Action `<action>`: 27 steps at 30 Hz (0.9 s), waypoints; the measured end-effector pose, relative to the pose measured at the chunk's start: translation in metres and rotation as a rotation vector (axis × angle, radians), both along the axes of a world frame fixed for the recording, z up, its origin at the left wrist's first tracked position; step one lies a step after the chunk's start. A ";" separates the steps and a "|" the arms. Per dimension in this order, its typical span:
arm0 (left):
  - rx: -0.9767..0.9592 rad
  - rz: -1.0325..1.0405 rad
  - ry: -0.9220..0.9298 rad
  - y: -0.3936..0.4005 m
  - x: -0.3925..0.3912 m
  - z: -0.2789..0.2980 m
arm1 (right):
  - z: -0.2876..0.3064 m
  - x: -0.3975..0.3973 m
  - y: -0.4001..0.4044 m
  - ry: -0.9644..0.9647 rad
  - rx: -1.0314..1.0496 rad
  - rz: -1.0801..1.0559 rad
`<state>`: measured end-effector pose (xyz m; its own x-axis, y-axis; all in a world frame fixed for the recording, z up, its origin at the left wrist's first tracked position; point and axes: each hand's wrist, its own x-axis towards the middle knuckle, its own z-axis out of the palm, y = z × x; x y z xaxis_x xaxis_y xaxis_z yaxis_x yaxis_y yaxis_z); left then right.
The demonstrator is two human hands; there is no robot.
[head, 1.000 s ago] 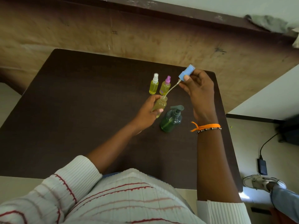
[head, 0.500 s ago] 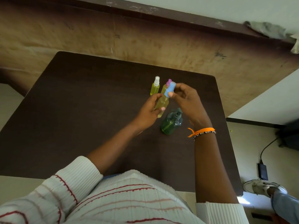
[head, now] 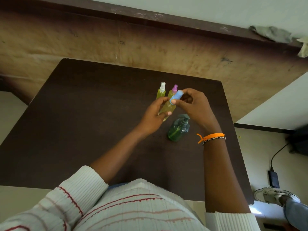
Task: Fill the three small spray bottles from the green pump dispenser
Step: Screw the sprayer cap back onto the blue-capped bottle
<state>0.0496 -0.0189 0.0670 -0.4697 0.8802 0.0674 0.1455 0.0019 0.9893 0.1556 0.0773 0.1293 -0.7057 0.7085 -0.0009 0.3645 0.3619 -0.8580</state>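
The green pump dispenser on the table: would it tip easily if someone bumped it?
Probably not easily. The green pump dispenser looks squat and wide-bodied, standing on the table. It seems only partly filled, so likely light and apt to slide if nudged.

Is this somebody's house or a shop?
Probably a plain room in a house, though I can't be sure: a dark wooden table, a charger plugged in on the floor, and a shoe nearby.

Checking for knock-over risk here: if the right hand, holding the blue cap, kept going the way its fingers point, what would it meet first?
Probably the pink-topped bottle, just beyond the blue cap that the right hand pinches. The left hand holds the bottle under that cap. Depth from one view is uncertain.
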 end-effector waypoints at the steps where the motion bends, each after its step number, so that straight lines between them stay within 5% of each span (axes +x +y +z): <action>1: 0.003 0.001 0.004 -0.001 0.000 0.000 | 0.001 0.000 -0.001 -0.013 0.028 -0.019; 9: 0.051 0.091 -0.016 -0.001 -0.001 0.015 | 0.008 0.001 -0.011 0.198 -0.077 0.096; 14: 0.091 0.140 -0.025 -0.002 -0.006 0.026 | 0.013 0.000 -0.013 0.317 -0.118 -0.013; 27: 0.068 0.119 0.034 -0.004 -0.005 0.032 | 0.013 -0.012 -0.023 0.379 -0.100 -0.115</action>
